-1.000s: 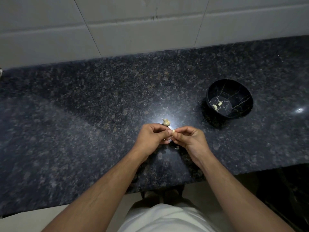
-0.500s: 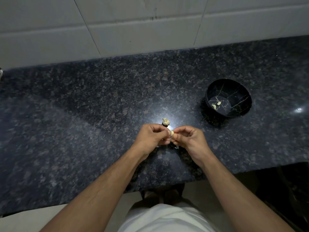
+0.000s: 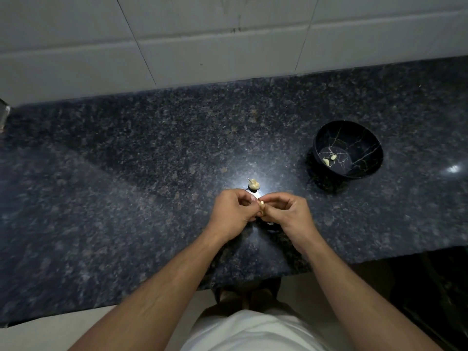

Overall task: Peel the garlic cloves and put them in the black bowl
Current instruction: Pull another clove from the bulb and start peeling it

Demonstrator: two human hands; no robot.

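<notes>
Both hands, left hand point(image 3: 231, 211) and right hand point(image 3: 287, 211), still pinch garlic clove point(image 3: 261, 204) left of black bowl point(image 3: 364, 138); no change, peeling unfinished

No readable text, labels or numbers anywhere.

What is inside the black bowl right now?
Two pale peeled garlic cloves lie on the black bowl's floor. Its near inner wall is hidden by the rim.
</notes>
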